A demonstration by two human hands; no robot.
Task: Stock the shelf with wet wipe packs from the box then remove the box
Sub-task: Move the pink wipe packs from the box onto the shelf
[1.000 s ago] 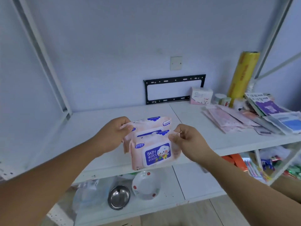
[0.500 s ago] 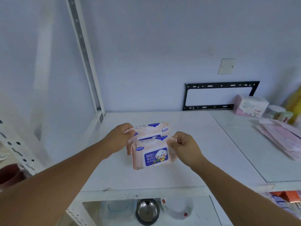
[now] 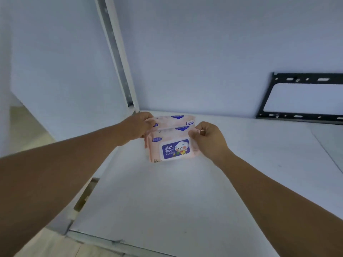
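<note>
**Inspector:** Where is the stock?

**Assessor:** Two wet wipe packs [image 3: 174,147], pink with a blue "BABY WIPES" label, are held upright, one behind the other. They are over the shelf [image 3: 185,201] toward its back left corner, near the foot of the upright post [image 3: 118,58]. They appear to be just clear of the board, but I cannot tell whether the lower edge touches it.

**Inspector:** And the hands?

**Assessor:** The left hand [image 3: 138,127] has its grip curled round the left ends of the packs. The right hand [image 3: 207,140] pinches the upper right corner of the front pack, fingers clenched on it. Both are grasping stock; neither is released.

**Inspector:** Anything else on record?

**Assessor:** A black bracket [image 3: 300,97] sits on the wall above the shelf's back edge, toward the right and well apart from the packs. I see no pack set down on the part of the shelf in view.

**Inspector:** How far along is the task?

**Assessor:** Early, in my judgement. A placement is in hand and not yet done. The box is out of view, so I cannot say how many packs it holds. Left to do: set these two down, bring the rest across, then take the box away.
</note>
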